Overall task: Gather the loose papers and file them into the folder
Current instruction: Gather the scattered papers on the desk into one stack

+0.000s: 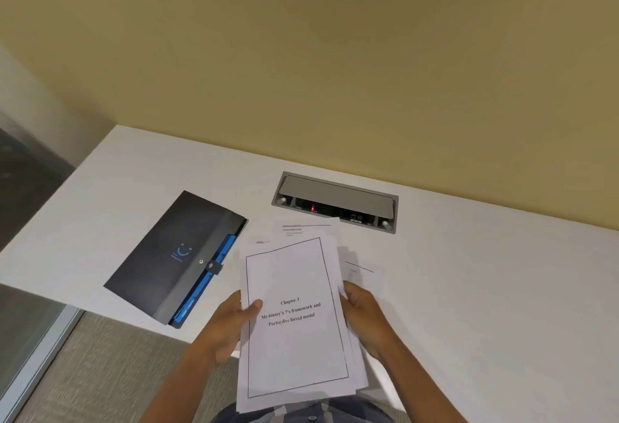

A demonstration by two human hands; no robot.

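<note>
Two hands around one stack [296,318] of papers, held over the near edge of a white desk [485,288]. Desk against a yellow wall [335,54]; grey carpet [100,372] below left. Stack slightly fanned, top sheet bordered and headed "Chapter 3". Dark folder [167,255] flat on the desk left of the stack, apart from it, snapped shut, blue tabs showing along its right edge. Grey cable box [335,200] set into the desk behind the papers, lid raised. Loose sheet [363,272] flat on the desk just right of the stack; another sheet [306,228] showing behind it. Left hand [231,325] gripping the stack's left edge, thumb on top. Right hand [363,312] closed on the right edge, fingers hidden beneath.
</note>
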